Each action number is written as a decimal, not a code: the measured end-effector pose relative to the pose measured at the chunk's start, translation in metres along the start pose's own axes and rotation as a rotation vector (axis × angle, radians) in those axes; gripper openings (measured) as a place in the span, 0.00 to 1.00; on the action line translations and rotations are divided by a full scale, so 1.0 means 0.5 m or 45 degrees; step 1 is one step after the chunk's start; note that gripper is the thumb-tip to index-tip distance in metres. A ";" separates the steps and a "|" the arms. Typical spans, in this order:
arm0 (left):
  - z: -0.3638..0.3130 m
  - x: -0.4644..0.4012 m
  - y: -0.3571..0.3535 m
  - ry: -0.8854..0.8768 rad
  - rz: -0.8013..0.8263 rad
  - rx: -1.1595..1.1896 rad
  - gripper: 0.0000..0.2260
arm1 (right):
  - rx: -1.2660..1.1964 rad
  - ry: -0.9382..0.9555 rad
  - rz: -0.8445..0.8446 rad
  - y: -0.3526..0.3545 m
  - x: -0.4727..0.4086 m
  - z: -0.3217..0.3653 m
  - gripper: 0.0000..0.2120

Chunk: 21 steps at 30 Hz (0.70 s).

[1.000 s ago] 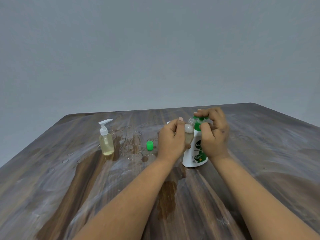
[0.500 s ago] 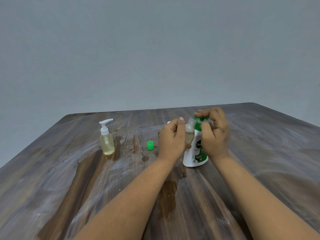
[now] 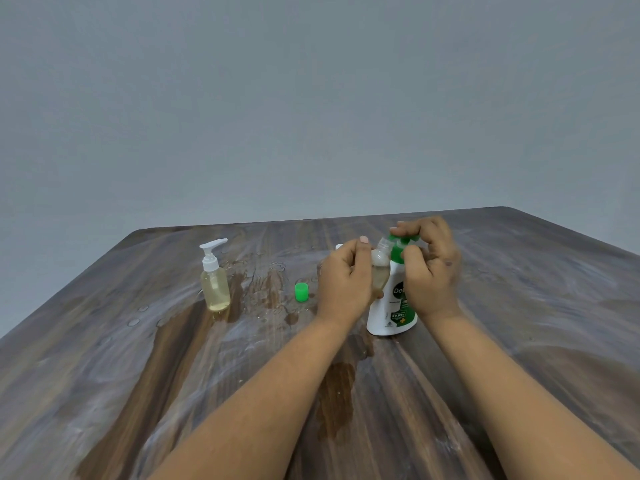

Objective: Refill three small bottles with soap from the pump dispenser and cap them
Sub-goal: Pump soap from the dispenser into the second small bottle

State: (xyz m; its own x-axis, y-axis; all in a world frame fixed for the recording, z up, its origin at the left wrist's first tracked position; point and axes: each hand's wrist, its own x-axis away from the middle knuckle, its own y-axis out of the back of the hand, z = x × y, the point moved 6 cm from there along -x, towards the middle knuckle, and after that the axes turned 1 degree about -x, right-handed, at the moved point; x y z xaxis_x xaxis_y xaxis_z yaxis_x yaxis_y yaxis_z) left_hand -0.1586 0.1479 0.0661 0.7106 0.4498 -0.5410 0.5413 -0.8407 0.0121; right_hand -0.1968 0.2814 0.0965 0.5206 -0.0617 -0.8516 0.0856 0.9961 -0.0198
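Note:
A white pump dispenser (image 3: 388, 313) with a green label and green pump head stands at the table's middle. My right hand (image 3: 431, 271) wraps over the pump head, fingers curled on top. My left hand (image 3: 344, 282) holds a small clear bottle (image 3: 380, 268), partly filled with yellowish soap, tilted with its open neck under the pump spout. A loose green cap (image 3: 301, 292) lies on the table just left of my left hand. At the left stands a small clear pump bottle (image 3: 214, 282) with a white pump and yellowish soap inside. Something white (image 3: 338, 247) peeks out behind my left hand.
The dark wooden table (image 3: 173, 375) is wet, with smears and drops around the bottles and a darker patch in front of the dispenser. Its far edge runs under a plain grey wall (image 3: 311, 98).
My right hand has shifted slightly on the pump head; otherwise both hands and the bottles stay where they were.

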 end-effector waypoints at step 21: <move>-0.004 0.000 0.002 -0.009 -0.016 -0.003 0.20 | 0.020 0.052 0.037 0.002 0.003 0.008 0.17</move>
State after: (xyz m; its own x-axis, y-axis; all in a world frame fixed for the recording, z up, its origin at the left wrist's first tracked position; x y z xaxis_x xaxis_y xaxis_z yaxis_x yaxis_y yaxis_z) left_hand -0.1573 0.1477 0.0676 0.7005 0.4579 -0.5474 0.5512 -0.8343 0.0075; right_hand -0.1928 0.2819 0.0972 0.4881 -0.0301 -0.8723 0.0843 0.9964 0.0128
